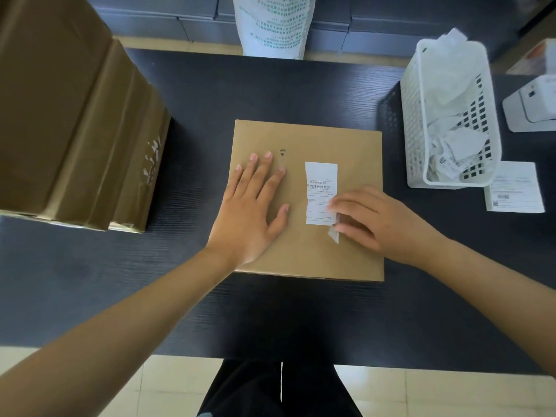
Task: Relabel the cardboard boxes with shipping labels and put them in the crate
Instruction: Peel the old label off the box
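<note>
Head view, looking down on a dark wood-grain surface (186, 94). Flat brown cardboard box (310, 260) lying at centre, a torn white strip of old shipping label (320, 188) stuck upright on its top face, right of middle. Left hand (251, 206) pressed flat on the box top, fingers straight and spread, holding nothing. Right hand (373, 219) at the strip's lower right corner, fingers curled, fingertips pinching a small peeled scrap of label (334, 234) lifted off the cardboard. Large brown cardboard carton (69, 115) standing at left, well apart from the box. White perforated plastic basket (415, 115) at right, filled with crumpled white label scraps (451, 100). Fresh white printed shipping label sheet (514, 188) lying flat just beside the basket's near end. White label printer (532, 106) at far right edge, partly cut off.
</note>
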Action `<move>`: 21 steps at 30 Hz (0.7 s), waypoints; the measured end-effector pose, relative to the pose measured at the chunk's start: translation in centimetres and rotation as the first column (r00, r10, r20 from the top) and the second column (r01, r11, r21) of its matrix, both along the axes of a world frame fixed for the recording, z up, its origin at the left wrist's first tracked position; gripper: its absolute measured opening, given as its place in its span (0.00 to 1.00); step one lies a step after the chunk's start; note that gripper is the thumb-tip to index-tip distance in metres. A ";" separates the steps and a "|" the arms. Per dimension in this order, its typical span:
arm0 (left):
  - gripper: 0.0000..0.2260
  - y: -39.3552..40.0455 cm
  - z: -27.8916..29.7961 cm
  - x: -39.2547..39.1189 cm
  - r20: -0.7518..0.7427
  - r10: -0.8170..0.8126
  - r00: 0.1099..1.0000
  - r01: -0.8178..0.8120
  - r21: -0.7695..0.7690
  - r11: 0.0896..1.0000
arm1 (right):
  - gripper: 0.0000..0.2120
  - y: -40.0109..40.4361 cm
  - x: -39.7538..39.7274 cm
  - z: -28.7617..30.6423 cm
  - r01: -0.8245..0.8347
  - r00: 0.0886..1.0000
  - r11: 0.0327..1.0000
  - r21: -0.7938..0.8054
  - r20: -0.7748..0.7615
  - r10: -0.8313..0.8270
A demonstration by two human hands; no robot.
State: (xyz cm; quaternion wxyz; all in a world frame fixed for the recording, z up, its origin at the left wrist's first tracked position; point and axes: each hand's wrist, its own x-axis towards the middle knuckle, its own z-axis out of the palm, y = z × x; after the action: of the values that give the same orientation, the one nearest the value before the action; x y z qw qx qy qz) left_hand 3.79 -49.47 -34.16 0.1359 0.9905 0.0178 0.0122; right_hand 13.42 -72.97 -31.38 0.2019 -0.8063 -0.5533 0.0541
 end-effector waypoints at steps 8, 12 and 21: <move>0.27 -0.1 0.2 0.0 -0.008 -0.003 1.000 0.003 0.011 1.000 | 0.07 0.8 -0.1 -0.3 -0.049 0.993 0.999 -0.003 0.112 0.050; 0.27 -0.2 0.3 0.0 -0.010 -0.011 1.000 0.011 0.012 1.000 | 0.05 1.8 -0.7 -0.2 0.062 0.998 0.998 -0.014 0.025 -0.062; 0.28 -0.4 0.4 0.1 -0.007 0.002 1.000 -0.002 0.033 0.999 | 0.08 3.8 0.7 0.4 0.358 0.851 0.924 -0.131 -0.361 -0.381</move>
State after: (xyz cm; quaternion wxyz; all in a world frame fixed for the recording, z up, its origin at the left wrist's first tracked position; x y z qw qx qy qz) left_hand 3.88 -49.83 -33.81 0.1194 0.9926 0.0191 0.0091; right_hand 14.10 -69.20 -30.98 0.2876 -0.8772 -0.3366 0.1857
